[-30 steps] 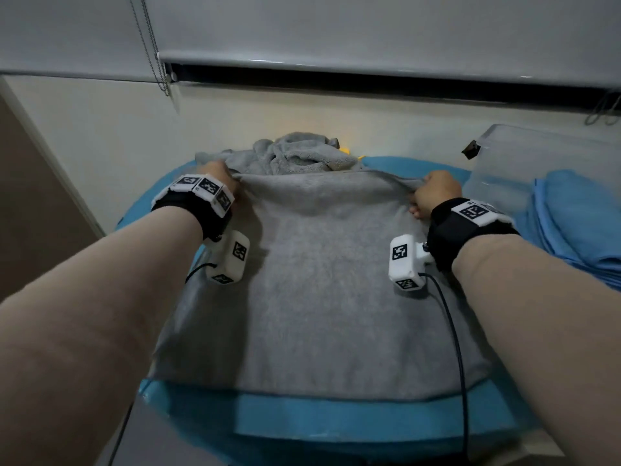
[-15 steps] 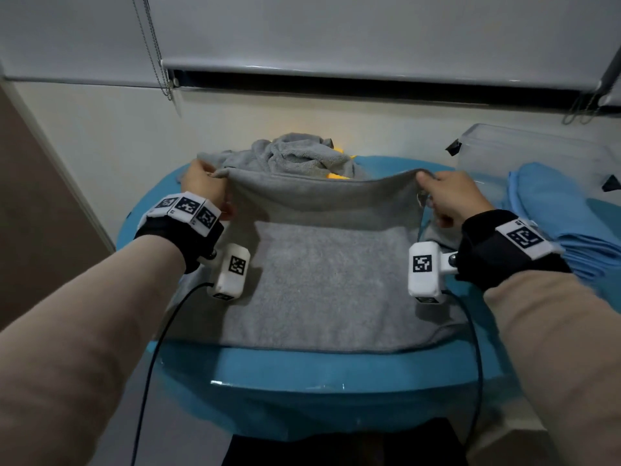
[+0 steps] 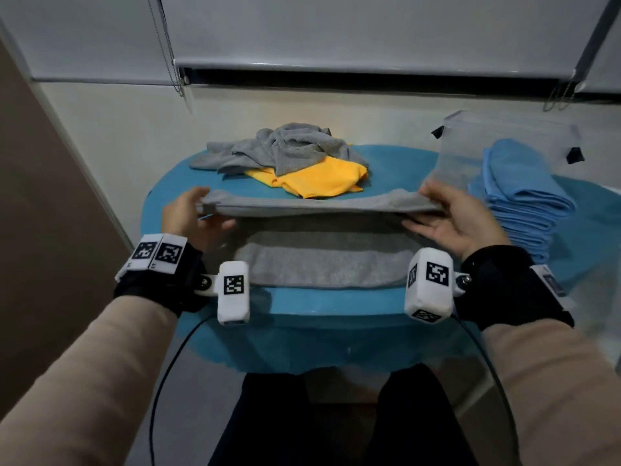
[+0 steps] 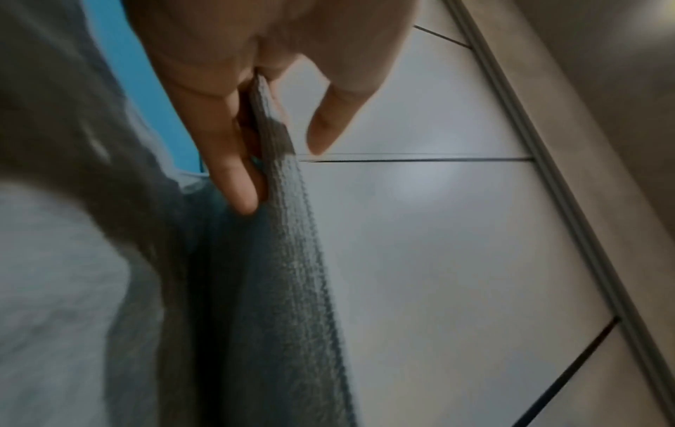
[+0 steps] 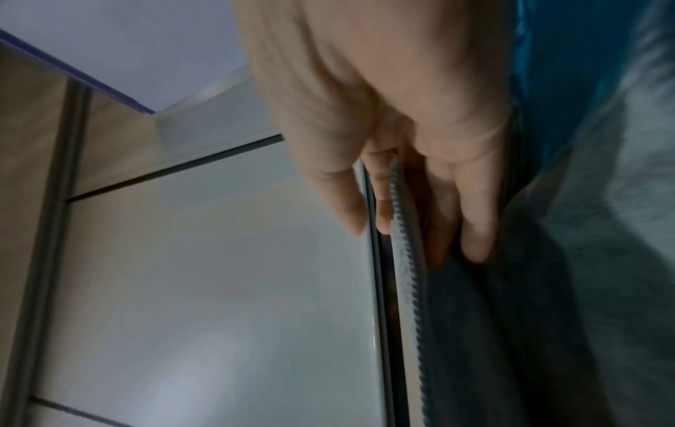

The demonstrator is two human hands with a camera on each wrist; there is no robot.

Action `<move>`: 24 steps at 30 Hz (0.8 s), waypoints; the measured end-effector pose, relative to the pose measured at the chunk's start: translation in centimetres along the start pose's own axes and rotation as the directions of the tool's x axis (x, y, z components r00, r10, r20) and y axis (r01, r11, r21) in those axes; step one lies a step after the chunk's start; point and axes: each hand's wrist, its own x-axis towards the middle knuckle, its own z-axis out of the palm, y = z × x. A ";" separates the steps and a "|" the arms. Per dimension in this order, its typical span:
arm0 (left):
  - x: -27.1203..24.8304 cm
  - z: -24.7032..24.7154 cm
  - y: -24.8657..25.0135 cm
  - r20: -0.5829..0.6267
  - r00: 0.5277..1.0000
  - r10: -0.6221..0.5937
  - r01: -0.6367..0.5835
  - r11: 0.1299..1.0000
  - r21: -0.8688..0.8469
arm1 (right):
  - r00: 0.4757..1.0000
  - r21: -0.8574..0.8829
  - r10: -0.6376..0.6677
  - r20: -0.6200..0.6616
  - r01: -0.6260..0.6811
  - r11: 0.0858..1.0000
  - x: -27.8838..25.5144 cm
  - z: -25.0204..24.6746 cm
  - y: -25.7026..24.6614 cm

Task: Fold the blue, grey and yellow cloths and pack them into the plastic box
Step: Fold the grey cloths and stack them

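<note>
Nearest, two beige sleeves reaching forward over a round table (image 3: 295, 307) under a blue cover, a white tagged camera block hanging at each black wristband. Just beyond, a grey cloth (image 3: 322, 264) mid-fold: lower layer flat on the near part of the table, far edge lifted and carried toward the body as a taut horizontal band. Left hand (image 3: 188, 220) pinching the band's left corner, thumb on top, fingers (image 4: 233, 161) underneath, stitched hem caught between them in the left wrist view. Right hand (image 3: 453, 220) pinching the right corner the same way, hem running between thumb and fingers (image 5: 475, 219), remaining fingers loosely spread. Likely risks: a thin pinch slipping off one corner and dropping the band crooked; uneven pull from the two sides leaving the edges out of line; the hanging camera blocks snagging or dragging the lower layer. Cloth thick, soft, terry-like, limp, sagging slightly in the middle. Farther back, a crumpled second grey cloth (image 3: 289, 146) lying partly on a yellow cloth (image 3: 322, 176), both unfolded. Far right, a clear plastic box (image 3: 504, 136), folded blue cloths (image 3: 524, 203) stacked at it; whether inside or beside, cannot tell.
</note>
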 end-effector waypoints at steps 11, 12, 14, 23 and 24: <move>-3.5 -3.0 -2.8 -0.041 0.999 -0.028 0.028 0.999 0.016 | 0.997 -0.166 -0.058 -0.058 0.048 0.985 -3.5 -2.5 4.1; -3.7 -3.2 -2.6 -0.049 0.998 -0.026 0.027 0.999 0.025 | 0.995 -0.180 -0.077 -0.063 0.065 0.982 -3.7 -2.4 4.2; -4.0 -3.6 -2.3 -0.064 0.998 -0.017 0.017 1.000 -0.007 | 0.989 -0.226 -0.124 -0.078 0.104 0.969 -4.2 -2.4 4.3; -5.6 -4.6 -2.6 -0.150 0.987 0.054 -0.043 0.996 0.073 | 0.974 -0.317 -0.174 -0.147 0.120 0.941 -5.0 -3.2 5.6; -5.7 -4.6 -2.6 -0.158 0.986 0.061 -0.047 0.995 0.092 | 0.970 -0.333 -0.183 -0.158 0.122 0.935 -5.0 -3.3 5.8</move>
